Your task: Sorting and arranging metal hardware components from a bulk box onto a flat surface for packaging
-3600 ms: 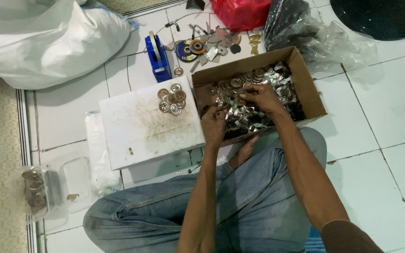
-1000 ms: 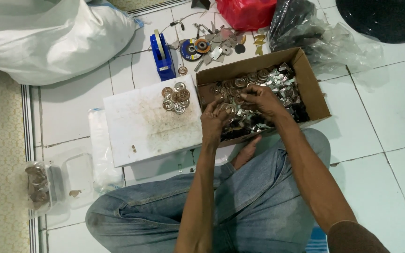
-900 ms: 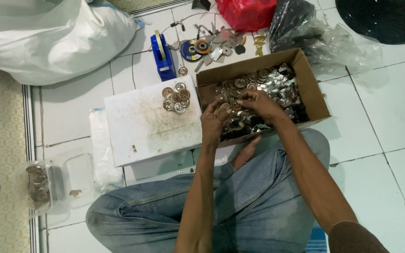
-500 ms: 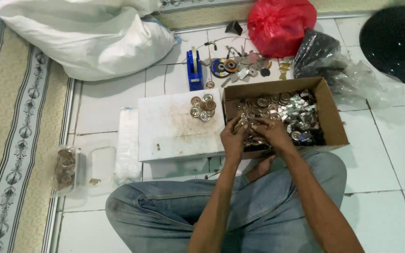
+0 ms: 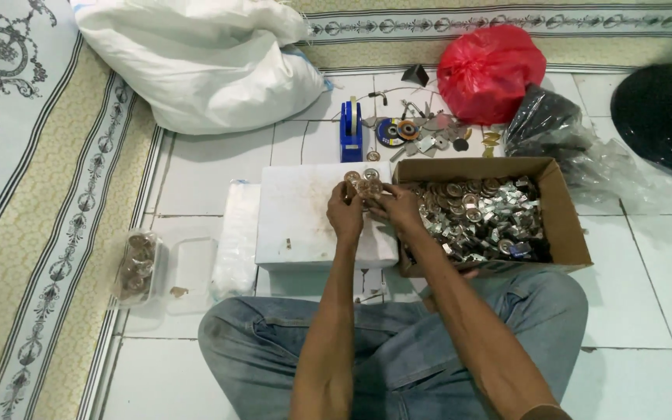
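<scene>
Two bare hands are brought together over the far right corner of the flat white foam block (image 5: 305, 222), just left of the open brown cardboard box (image 5: 565, 225) filled with small silvery metal parts (image 5: 480, 218). The left hand (image 5: 345, 214) and the right hand (image 5: 395, 208) are seen almost touching, fingers curled narrowly around something small between them; what exactly is pinched cannot be told. A small cluster of round brass-coloured metal discs (image 5: 363, 183) is found directly beyond the fingertips, resting on the block, with no clear long axis to the heap. Both hands are about equally near it, the left one slightly more in line.

Compared with the frame half a second ago, the hands are no longer inside the box: they are now shifted leftward, across the box wall and onto the block, next to the discs. A clear plastic tub (image 5: 138, 264) holding more brownish discs is left well apart on the white tiled floor (image 5: 219, 167).
</scene>
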